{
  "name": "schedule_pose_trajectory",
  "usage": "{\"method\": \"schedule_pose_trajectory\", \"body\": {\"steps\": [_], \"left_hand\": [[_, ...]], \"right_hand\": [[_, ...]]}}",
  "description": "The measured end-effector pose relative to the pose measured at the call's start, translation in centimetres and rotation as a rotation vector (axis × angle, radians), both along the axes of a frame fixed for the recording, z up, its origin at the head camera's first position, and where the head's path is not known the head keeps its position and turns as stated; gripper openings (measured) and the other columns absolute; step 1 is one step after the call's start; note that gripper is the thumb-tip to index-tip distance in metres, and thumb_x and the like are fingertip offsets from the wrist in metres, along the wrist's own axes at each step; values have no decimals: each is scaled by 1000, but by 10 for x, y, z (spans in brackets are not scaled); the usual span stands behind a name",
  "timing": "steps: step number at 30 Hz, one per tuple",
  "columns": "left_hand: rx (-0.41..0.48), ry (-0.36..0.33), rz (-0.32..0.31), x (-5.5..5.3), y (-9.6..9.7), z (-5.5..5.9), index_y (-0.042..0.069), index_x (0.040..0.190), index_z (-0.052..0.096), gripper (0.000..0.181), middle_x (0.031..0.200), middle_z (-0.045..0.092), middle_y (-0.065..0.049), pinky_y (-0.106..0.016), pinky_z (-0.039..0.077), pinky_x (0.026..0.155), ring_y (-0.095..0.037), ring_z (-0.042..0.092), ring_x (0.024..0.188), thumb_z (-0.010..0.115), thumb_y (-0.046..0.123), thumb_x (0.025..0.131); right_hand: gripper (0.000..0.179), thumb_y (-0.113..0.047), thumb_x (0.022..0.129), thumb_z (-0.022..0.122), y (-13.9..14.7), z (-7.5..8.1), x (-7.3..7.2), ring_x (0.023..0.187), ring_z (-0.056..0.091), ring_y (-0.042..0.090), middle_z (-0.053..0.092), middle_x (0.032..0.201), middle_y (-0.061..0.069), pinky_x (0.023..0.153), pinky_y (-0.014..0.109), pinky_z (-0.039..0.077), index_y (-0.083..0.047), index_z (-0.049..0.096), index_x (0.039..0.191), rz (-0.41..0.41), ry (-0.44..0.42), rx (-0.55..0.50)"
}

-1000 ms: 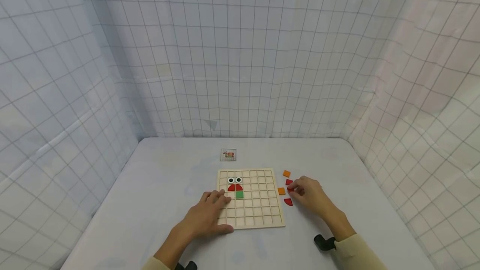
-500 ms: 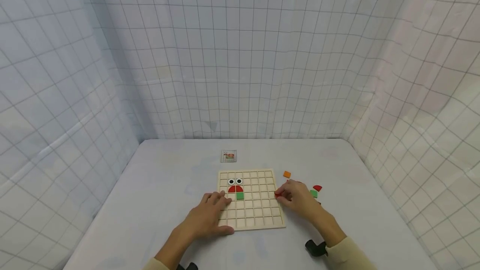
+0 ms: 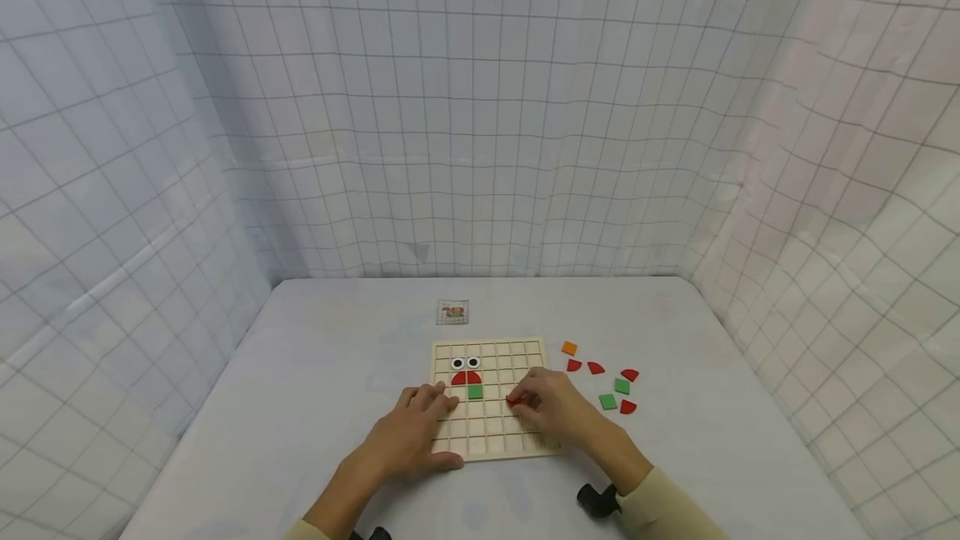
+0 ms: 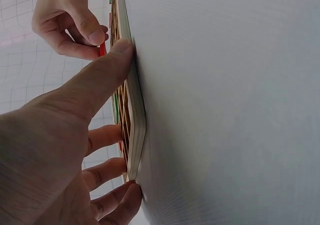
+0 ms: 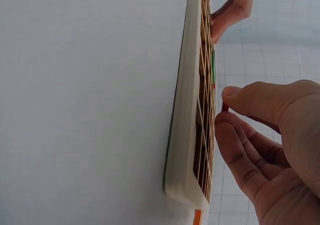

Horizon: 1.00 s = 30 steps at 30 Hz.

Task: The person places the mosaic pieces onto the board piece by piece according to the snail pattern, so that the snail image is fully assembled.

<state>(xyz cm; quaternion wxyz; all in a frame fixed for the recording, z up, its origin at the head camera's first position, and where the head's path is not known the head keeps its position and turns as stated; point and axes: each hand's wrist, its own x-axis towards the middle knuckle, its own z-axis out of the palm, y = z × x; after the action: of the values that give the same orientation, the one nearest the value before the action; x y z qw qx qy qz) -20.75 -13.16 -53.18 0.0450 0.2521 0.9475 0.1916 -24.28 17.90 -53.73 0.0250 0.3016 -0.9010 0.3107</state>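
Note:
A pale wooden grid board lies on the table. My left hand rests on its left side, fingers spread over the cells and thumb against the front edge. In the head view my right hand is over the board's right half, pinching a small red tile between thumb and fingertips. The right wrist view shows that red tile on edge, close over the grid. Set in the board are two eye tiles, two red quarter-circle tiles and a green square tile.
Right of the board lie several red quarter-circle tiles, two green squares and an orange square. Another orange tile shows by the board's edge in the right wrist view. A picture card lies behind the board.
My right hand has picked up a red tile from beside the board and carried it left over the grid, uncovering the tiles on the right. My left hand has stayed in place.

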Motion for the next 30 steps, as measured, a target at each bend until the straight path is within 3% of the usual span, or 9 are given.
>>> {"method": "schedule_pose_trajectory", "body": {"steps": [10,30], "left_hand": [[12,-3,5,1,-2,-3,9,159,66,94,173,55,-23,-68,66,103,-51,56,151,99,60,88],[9,25,-7,1,-1,-4,8,159,66,93,172,57,-23,-65,68,98,-51,57,149,98,61,88]], "right_hand": [[10,-14,108,85,-30,-1,5,92,60,-1,77,109,-4,81,17,57,-13,89,117,59,-76,20],[8,-19,108,86,-52,1,2,89,60,-1,76,109,-5,78,17,54,-16,92,113,38,-60,108]]}}
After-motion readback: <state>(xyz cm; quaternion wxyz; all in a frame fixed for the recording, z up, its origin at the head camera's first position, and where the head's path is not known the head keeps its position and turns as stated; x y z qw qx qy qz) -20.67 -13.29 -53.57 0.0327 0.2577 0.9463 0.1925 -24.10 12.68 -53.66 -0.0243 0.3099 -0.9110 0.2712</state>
